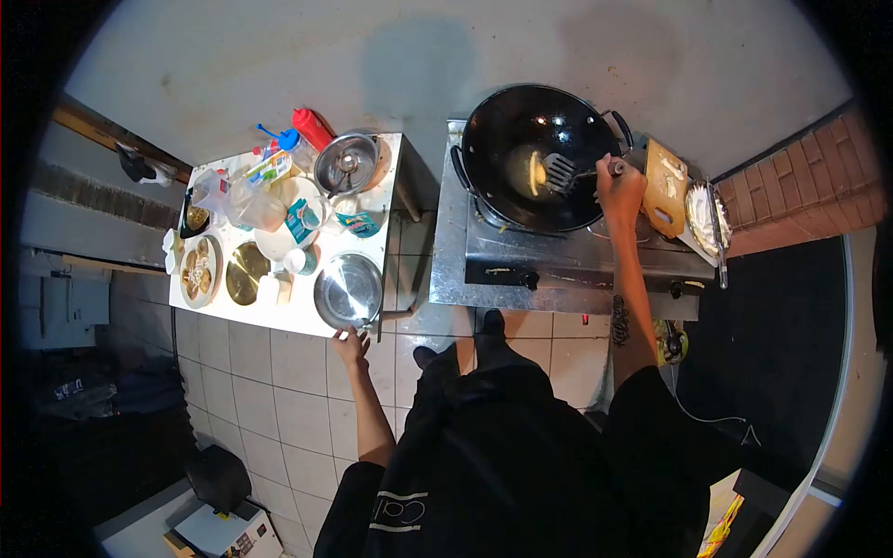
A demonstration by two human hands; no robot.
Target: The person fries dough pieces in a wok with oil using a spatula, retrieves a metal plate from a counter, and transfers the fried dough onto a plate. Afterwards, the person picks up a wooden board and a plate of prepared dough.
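A wide black wok (493, 116) with two side handles sits on the steel stove, a little oil pooled in its bottom. In that oil lies a pale yellow piece of food (537, 174). My right hand (620, 189) is closed around the handle of a slotted spatula (559, 173), whose dark head is down in the wok beside the food. Over at the white table's front edge, my left hand (352, 346) has its fingers apart, close against the near rim of a shallow round metal dish (348, 290). Whether the fingertips touch the rim is hard to make out.
The steel stove (451, 270) has knobs along its front. Right of the wok are a wooden board (664, 191) and a plate of white powder (704, 219) with tongs across it. The white table (307, 319) holds a steel bowl (346, 165), a red bottle (312, 128), and a plate of food (198, 270).
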